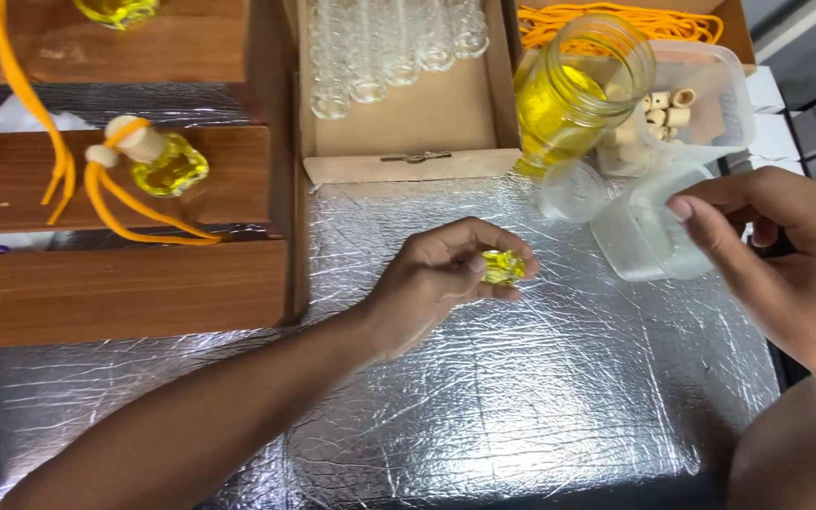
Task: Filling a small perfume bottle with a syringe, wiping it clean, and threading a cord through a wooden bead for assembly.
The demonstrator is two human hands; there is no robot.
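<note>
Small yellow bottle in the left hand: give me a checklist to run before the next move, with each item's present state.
1. Left hand pinches the small yellow bottle at the fingertips: ok.
2. Bottle filled with yellow liquid: ok.
3. Bottle stoppered: cannot tell, fingers cover the neck.
4. Right hand free of any object: ok; it reaches toward the clear plastic cup.
5. Wooden caps stocked in the clear tub: ok.
6. Yellow jar upright: ok.

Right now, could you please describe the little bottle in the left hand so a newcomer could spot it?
On the silver foil mat, below the cardboard box of empty bottles, the left hand pinches a small bottle. It holds yellow liquid and, unlike the finished bottle on the wooden shelf, has no cap or cord.
</note>
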